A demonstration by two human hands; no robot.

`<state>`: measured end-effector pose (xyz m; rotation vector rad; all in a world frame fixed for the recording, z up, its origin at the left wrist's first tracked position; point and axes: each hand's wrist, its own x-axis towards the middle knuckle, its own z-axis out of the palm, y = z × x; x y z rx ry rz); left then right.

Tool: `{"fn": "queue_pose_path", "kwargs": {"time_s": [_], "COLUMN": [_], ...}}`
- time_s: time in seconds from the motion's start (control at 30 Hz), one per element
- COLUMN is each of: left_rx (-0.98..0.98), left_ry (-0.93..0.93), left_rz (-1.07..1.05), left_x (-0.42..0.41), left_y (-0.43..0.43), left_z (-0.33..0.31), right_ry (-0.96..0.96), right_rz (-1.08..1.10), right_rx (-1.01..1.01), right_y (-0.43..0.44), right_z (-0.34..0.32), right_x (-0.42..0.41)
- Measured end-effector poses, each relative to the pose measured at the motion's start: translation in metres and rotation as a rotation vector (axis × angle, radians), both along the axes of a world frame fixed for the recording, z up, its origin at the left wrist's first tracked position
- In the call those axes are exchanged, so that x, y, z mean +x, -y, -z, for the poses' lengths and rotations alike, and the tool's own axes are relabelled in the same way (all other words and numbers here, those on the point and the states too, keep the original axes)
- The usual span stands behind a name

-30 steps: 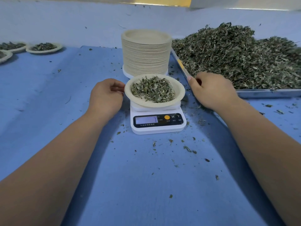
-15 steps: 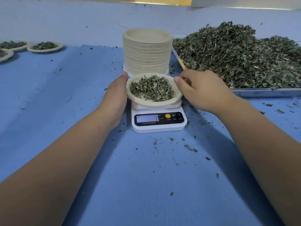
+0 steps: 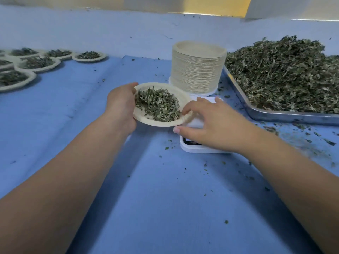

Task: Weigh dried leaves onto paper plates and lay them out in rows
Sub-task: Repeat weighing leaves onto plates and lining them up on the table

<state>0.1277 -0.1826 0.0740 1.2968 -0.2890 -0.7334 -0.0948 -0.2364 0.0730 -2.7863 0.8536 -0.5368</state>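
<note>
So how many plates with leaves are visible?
7. One plate in the left hand; six laid-out plates far left: three behind, two middle, one nearest. The edge may hide more.

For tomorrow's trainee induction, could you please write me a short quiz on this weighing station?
1. Which hand holds the filled plate by its left rim? A left hand, B right hand, C neither.
2. True or false: the filled plate rests on the scale.
3. Fill in: the laid-out plates lie at the table's far ____.
Key: 1 A; 2 false, it is held left of the scale; 3 left.
</note>
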Motion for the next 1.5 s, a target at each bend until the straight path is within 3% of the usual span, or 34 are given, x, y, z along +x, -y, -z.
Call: {"fn": "queue_pose_path", "kwargs": {"time_s": [0.13,0.27,0.33,0.43,0.53,0.67,0.8,1.03,1.5], "left_rx": [0.049,0.176,0.273,0.59,0.641,0.886,1.044,0.845,0.845], "left_ry": [0.041,0.177,0.333,0.775,1.012,1.293,1.59,1.528,1.498], "left_rz": [-0.076,-0.159,-0.181,-0.155,-0.141,-0.007,-0.067,-0.058,-0.063], "left_x": [0.046,0.107,0.139,0.18,0.214,0.264,0.289,0.32,0.325], "left_y": [-0.024,-0.043,-0.049,-0.058,-0.066,-0.069,-0.062,-0.052,-0.046], "left_z": [0.004,0.017,0.021,0.023,0.026,0.034,0.029,0.045,0.049], "right_ry": [0.069,0.005,-0.025,-0.048,-0.025,-0.014,-0.038,-0.096,-0.09], "right_rz": [-0.066,-0.101,-0.11,-0.097,-0.068,-0.036,-0.01,0.02,0.092], "right_rx": [-0.024,-0.009,0.015,0.019,0.007,0.013,0.045,0.026,-0.111], "right_y": [-0.012,-0.018,-0.017,-0.011,-0.001,0.013,0.034,0.068,0.114], "right_z": [0.001,0.01,0.017,0.028,0.041,0.046,0.045,0.051,0.048], "right_x": [0.054,0.122,0.155,0.2,0.242,0.296,0.346,0.426,0.508]}}
